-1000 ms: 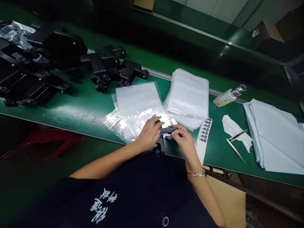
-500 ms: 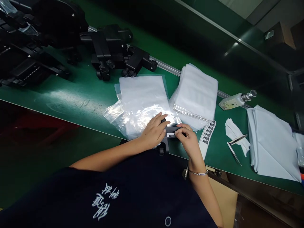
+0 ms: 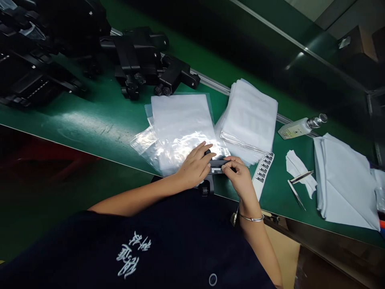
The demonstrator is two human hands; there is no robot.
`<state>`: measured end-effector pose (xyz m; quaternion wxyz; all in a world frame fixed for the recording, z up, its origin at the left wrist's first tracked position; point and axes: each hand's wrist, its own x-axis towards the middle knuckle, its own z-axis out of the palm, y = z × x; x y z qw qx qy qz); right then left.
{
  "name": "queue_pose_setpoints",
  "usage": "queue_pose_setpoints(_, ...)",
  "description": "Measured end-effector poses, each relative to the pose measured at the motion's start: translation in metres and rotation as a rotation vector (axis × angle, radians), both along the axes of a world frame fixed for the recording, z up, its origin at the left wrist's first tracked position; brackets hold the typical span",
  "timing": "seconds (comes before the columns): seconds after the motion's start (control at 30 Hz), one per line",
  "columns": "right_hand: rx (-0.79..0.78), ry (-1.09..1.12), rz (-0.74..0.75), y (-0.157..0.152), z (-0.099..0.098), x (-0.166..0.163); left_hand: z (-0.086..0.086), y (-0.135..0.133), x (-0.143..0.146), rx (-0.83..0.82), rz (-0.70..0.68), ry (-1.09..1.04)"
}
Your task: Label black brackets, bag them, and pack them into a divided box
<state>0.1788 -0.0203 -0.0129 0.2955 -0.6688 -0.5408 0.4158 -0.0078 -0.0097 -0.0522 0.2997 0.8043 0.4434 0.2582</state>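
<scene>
A black plastic part [image 3: 219,163] with a small white printed label [image 3: 216,170] on its near face lies at the table's front edge, by my body. My left hand [image 3: 195,166] grips the part's left end, its fingers stretched over the top and the thumb on the near side. At the other end my right hand [image 3: 240,173] pinches the part, thumb tip at the label's right edge and forefinger behind. A strip of label stickers [image 3: 263,170] lies beside my right wrist. Under and beyond my left hand are clear plastic bags [image 3: 182,120].
Another stack of bags [image 3: 251,116] lies behind my right hand. Further right are a pump bottle [image 3: 296,128], tweezers [image 3: 297,194] on a scrap of paper [image 3: 296,164], and folded white sheets [image 3: 344,182]. Several black plastic assemblies [image 3: 138,58] stand at the back left.
The view has shifted very slightly. Both hands keep almost the same hold on the black part, and the label on it looks unchanged.
</scene>
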Motion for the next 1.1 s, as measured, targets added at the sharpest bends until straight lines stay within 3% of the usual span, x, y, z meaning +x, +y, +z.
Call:
queue_pose_setpoints(0.2, 0.009, -0.029, 0.016, 0.000, 0.000, 0.001, 0.000, 0.000, 0.001, 0.019, 0.007, 0.019)
queue_pose_setpoints(0.33, 0.041, -0.067, 0.032, -0.001, -0.003, -0.001, 0.000, -0.002, -0.004, 0.122, 0.033, -0.039)
queue_pose_setpoints(0.57, 0.066, -0.048, 0.114, -0.005, 0.001, 0.018, 0.004, 0.006, -0.026, 0.432, -0.319, 0.041)
queue_pose_setpoints(0.7, 0.089, -0.057, 0.319, -0.009, 0.001, 0.046, 0.018, 0.022, -0.028, 0.448, -0.467, 0.156)
queue_pose_setpoints(0.8, 0.145, -0.133, 0.379, -0.011, -0.005, 0.053, 0.029, 0.031, -0.019, 0.440, -0.550, 0.270)
queue_pose_setpoints(1.0, 0.216, -0.207, 0.409, -0.010, -0.009, 0.050, 0.036, 0.027, 0.005, 0.481, -0.553, 0.346)
queue_pose_setpoints(1.1, 0.296, -0.288, 0.482, -0.012, -0.011, 0.044, 0.032, 0.023, -0.003, 0.473, -0.429, 0.249)
